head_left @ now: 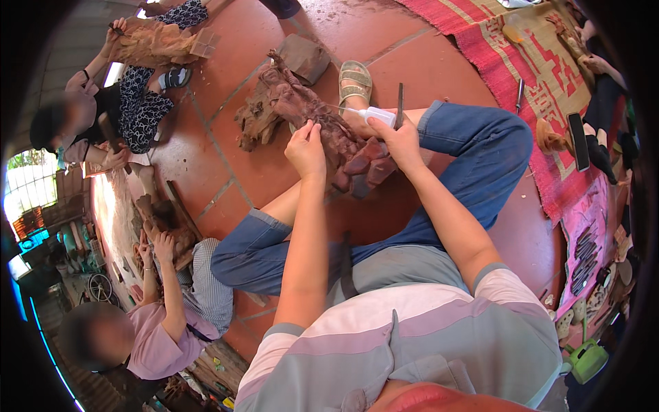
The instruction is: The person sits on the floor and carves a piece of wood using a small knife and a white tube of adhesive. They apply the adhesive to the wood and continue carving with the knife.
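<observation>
A reddish-brown wood carving (pixel 298 99) with deep, irregular relief lies tilted on the floor in front of my crossed legs. My left hand (pixel 307 145) is pinched at its near side, thumb and fingertips together; whatever they hold is too small to make out. My right hand (pixel 399 143) is closed around a small white squeeze bottle (pixel 379 116), whose long thin nozzle points left toward the carving's middle. A dark, narrow flat tool (pixel 400 103) sticks up from the same hand, apparently held along with the bottle.
A grey-brown block (pixel 303 59) sits behind the carving, near my sandalled foot (pixel 355 79). To the right lie a red patterned mat (pixel 480 51), a thin tool (pixel 520 95) and a pink cloth (pixel 583 220) bearing several dark tools. Two people at left handle wood pieces; another person is at far right.
</observation>
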`<state>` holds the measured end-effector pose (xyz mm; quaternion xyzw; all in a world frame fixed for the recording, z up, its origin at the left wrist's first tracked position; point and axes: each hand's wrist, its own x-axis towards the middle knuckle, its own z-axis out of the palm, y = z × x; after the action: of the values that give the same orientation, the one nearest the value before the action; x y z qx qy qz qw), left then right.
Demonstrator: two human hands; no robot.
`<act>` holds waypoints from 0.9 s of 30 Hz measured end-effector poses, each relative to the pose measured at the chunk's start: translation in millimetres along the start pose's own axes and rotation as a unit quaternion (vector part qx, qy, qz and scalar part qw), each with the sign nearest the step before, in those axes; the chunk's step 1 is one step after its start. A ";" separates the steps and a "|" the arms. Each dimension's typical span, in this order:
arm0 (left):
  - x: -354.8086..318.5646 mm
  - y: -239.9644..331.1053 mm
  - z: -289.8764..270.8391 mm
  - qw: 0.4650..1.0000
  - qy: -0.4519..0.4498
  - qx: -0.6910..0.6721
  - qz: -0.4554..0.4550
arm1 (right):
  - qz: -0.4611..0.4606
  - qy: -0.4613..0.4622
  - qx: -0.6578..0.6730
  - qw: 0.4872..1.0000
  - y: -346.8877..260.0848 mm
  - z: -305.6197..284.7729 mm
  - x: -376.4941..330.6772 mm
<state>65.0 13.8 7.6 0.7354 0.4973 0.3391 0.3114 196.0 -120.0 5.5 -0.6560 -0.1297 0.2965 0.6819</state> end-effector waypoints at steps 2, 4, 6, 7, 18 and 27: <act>0.3 1.7 -1.9 1.000 -0.004 0.008 -0.002 | -0.013 0.002 -0.065 0.998 -5.6 4.5 -0.4; 0.6 0.7 -2.8 1.000 -0.004 0.010 -0.004 | -0.019 0.004 -0.104 0.994 -19.2 9.5 -4.3; 1.0 0.1 -2.7 1.000 -0.001 0.005 -0.005 | -0.029 0.000 -0.125 0.992 -29.2 13.9 -5.9; 0.9 -0.3 -3.0 1.000 -0.002 0.005 -0.007 | -0.037 -0.005 -0.126 0.991 -31.5 15.9 -5.5; 2.3 2.8 -4.3 1.000 -0.002 0.007 0.005 | -0.100 -0.027 -0.127 0.986 -19.1 21.0 5.7; 1.3 3.5 -5.1 1.000 -0.003 0.015 0.006 | -0.142 -0.039 -0.168 0.975 -20.2 20.7 6.8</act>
<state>63.0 14.6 13.6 0.7442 0.4968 0.3308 0.2997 194.4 -98.4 25.9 -0.7239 -0.2959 0.1961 0.5916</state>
